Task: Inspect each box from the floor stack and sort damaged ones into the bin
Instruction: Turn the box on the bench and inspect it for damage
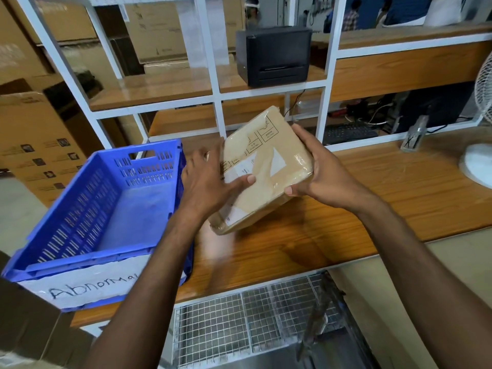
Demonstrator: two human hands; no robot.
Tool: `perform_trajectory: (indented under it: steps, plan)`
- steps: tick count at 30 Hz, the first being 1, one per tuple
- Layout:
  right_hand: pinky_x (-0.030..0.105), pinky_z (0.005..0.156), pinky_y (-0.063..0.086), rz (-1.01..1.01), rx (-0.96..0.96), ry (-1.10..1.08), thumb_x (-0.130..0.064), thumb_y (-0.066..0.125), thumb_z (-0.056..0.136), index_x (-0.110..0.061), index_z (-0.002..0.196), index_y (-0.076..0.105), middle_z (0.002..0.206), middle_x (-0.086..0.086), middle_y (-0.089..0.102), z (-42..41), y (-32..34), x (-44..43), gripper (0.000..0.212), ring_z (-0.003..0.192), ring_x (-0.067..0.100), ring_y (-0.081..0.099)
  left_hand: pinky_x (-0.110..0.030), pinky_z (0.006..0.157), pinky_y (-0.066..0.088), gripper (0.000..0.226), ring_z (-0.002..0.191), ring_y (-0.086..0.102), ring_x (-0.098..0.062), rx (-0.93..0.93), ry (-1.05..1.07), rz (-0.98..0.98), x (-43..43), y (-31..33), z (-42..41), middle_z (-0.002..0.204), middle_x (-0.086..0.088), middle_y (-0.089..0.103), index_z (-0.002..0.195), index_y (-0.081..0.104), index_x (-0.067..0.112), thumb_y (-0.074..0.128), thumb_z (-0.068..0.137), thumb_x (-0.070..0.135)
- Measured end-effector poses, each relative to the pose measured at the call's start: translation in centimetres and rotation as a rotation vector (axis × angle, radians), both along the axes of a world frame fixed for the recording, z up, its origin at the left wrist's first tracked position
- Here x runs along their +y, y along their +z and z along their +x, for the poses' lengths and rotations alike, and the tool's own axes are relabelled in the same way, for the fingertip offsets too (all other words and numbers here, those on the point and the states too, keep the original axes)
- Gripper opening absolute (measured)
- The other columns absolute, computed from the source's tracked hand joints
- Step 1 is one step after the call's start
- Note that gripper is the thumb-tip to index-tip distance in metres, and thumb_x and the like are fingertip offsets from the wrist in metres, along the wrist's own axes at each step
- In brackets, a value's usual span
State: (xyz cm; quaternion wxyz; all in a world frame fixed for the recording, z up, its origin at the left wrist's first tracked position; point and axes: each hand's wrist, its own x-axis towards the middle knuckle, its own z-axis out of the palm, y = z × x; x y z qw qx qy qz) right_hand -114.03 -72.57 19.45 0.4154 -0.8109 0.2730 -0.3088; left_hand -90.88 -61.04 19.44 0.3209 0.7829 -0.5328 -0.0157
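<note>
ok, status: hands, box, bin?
Left grip and right grip both hold the box, tilted above the table. Blue bin sits at left. Nothing between box and bin.

A black printer (274, 55) sits on the shelf (165, 89), a white fan (482, 145) on the bench (399, 198).

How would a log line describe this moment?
box: wrapped, tilted above table | left hand: holds left side | right hand: holds right edge | bin: blue, beside box
</note>
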Motion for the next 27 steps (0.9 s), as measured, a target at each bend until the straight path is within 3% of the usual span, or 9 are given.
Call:
perform_trajectory:
  steps: [4,8,10,14,16,18,21,24,27]
  plan:
    - [0.039,0.115,0.047,0.018,0.034,-0.064,0.006,0.091,0.068,-0.04,0.166,0.017,0.153,-0.029,0.039,-1.0,0.2,-0.1,0.131,0.143,0.003,0.04,-0.054,0.115,0.035,0.073,0.142,0.039,-0.028,0.031,-0.039,-0.031,-0.3,0.5,0.3,0.151,-0.006,0.044,0.157,0.041,0.033,0.071,0.094,0.054]
    - [0.04,0.112,0.048,-0.017,0.097,-0.13,0.002,0.091,0.068,-0.04,0.166,0.014,0.162,-0.017,0.036,-1.9,0.3,-0.4,0.131,0.143,0.01,0.039,-0.052,0.108,0.048,0.054,0.133,0.049,-0.023,0.099,-0.103,-0.086,-0.7,0.5,0.3,0.147,-0.005,0.051,0.154,0.05,0.025,0.066,0.103,0.032]
    - [0.037,0.107,0.048,-0.039,0.095,-0.171,-0.009,0.09,0.074,-0.039,0.165,0.017,0.161,-0.014,0.038,-2.1,0.0,-0.6,0.121,0.139,0.011,0.042,-0.045,0.105,0.051,0.046,0.128,0.052,-0.018,0.144,-0.153,-0.136,-0.8,0.5,0.1,0.144,-0.003,0.056,0.15,0.055,0.023,0.063,0.105,0.022]
    - [0.044,0.109,0.049,-0.089,0.048,-0.304,-0.042,0.085,0.084,-0.033,0.16,0.03,0.153,-0.01,0.043,-1.9,-0.2,-0.9,0.094,0.131,0.01,0.046,-0.042,0.096,0.059,0.039,0.119,0.062,-0.013,0.228,-0.244,-0.142,-0.8,0.3,0.1,0.128,0.005,0.065,0.14,0.061,0.021,0.066,0.102,0.012]
    - [0.044,0.109,0.049,-0.139,0.066,-0.353,-0.034,0.085,0.085,-0.029,0.16,0.032,0.149,-0.006,0.042,-1.6,-0.2,-0.6,0.092,0.129,0.01,0.045,-0.039,0.087,0.061,0.03,0.11,0.068,-0.014,0.253,-0.271,-0.092,-0.9,0.3,0.2,0.117,0.008,0.068,0.132,0.062,0.022,0.066,0.103,0.016]
    - [0.04,0.103,0.051,-0.184,0.043,-0.336,-0.024,0.086,0.084,-0.031,0.16,0.033,0.146,-0.008,0.041,-1.0,-0.5,0.3,0.093,0.13,0.013,0.045,-0.041,0.082,0.06,0.022,0.099,0.069,-0.013,0.234,-0.279,-0.057,-0.9,0.8,0.0,0.109,0.007,0.07,0.126,0.064,0.023,0.061,0.106,0.032]
    - [0.029,0.094,0.046,-0.266,0.049,-0.284,-0.018,0.085,0.084,-0.036,0.159,0.034,0.148,-0.017,0.039,0.6,-1.2,2.2,0.093,0.13,0.01,0.043,-0.036,0.078,0.059,0.038,0.096,0.072,-0.012,0.313,-0.306,-0.019,-1.1,1.5,-1.4,0.105,0.008,0.074,0.122,0.066,0.022,0.049,0.108,0.052]
    - [0.033,0.1,0.044,-0.394,0.098,-0.283,-0.019,0.086,0.081,-0.038,0.155,0.038,0.149,-0.019,0.039,2.0,-2.1,3.1,0.09,0.131,0.012,0.044,-0.03,0.072,0.053,0.045,0.089,0.072,-0.009,0.396,-0.259,-0.054,-1.3,0.6,-2.2,0.092,0.01,0.074,0.111,0.068,0.024,0.048,0.103,0.063]
    - [0.033,0.105,0.036,-0.526,0.177,-0.241,-0.016,0.087,0.078,-0.036,0.153,0.044,0.149,-0.014,0.043,2.7,-3.6,3.4,0.088,0.132,0.01,0.039,-0.031,0.077,0.059,0.053,0.095,0.075,-0.013,0.597,-0.192,-0.097,-1.1,-1.9,-2.3,0.1,0.004,0.078,0.117,0.067,0.02,0.048,0.101,0.066]
